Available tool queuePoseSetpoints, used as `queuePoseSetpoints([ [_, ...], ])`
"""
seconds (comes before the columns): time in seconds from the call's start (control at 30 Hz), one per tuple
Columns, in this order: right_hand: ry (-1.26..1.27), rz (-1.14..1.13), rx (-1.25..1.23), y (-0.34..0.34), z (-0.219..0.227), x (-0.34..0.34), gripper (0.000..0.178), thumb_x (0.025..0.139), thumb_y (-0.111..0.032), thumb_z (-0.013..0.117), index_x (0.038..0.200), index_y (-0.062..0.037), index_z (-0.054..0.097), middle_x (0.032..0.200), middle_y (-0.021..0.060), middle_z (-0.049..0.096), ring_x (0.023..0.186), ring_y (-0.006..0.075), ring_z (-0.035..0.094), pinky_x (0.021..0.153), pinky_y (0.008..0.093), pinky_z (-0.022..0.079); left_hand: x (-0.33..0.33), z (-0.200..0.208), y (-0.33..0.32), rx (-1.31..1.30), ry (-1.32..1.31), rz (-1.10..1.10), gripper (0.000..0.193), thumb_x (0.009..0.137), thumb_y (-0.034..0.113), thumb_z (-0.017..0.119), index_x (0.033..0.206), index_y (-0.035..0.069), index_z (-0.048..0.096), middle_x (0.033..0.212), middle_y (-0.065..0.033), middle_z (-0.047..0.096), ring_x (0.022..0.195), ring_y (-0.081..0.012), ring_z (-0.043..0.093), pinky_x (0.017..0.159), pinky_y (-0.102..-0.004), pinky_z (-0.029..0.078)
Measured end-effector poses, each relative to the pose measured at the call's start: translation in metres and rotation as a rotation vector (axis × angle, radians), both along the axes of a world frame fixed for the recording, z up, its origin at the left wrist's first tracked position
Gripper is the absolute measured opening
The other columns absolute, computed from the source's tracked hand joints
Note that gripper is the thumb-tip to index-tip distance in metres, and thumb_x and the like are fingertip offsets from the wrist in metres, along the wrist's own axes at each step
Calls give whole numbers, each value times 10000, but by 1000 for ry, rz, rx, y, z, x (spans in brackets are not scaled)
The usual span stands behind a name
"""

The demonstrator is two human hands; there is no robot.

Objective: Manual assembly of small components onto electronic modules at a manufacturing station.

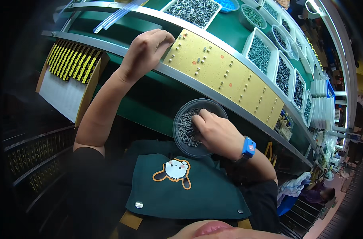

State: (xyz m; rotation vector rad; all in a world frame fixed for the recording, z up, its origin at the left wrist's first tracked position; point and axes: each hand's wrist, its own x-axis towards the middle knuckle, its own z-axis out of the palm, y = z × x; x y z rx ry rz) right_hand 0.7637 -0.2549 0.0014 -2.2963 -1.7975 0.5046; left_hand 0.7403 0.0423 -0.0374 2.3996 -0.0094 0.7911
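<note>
My left hand (147, 49) is at the far left end of a long gold-coloured board (213, 73). Its fingers are pinched together; whatever lies between them is too small or hidden to make out. Pairs of small metal pins stand in rows along the board, and a few grey cylindrical parts (199, 60) sit among those at its left end. My right hand (217, 131), a blue device on its wrist, reaches into a round clear bowl (219, 106) held near my lap. The fingers curl down into small grey cylindrical pieces (186, 129), which hide the fingertips.
A metal rail (189, 79) runs along the board's near side. Beyond it are white trays (261, 49) and round tubs of small parts. Clear plastic tubes (115, 18) lie at the upper left, above a box of yellow-and-black components (74, 59). Another person (320, 193) is far right.
</note>
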Motion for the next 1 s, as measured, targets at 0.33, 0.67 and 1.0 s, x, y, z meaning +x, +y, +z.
queuePoseSetpoints([
  [0.33,38,-131,143,-21,-11,2,134,884,-44,649,957,-29,538,948,136,574,746,313,586,691,393,510,12,8,-6,34,114,-5,97,910,-54,683,997,-31,720,940,-92,719,736,-172,612,666,-294,512],
  [0.67,303,-247,461,-23,-15,18,209,807,80,664,970,-29,591,889,95,624,714,248,567,681,329,496,20,21,-14,23,163,9,119,913,-49,680,1014,-44,742,934,-89,721,738,-162,610,673,-285,506],
  [1.0,518,-392,539,-13,-10,-2,177,845,114,654,984,7,684,889,72,631,719,165,554,669,275,480,13,17,7,-105,161,-158,128,897,-48,715,1017,-58,761,906,-79,720,716,-142,594,658,-267,495],
])
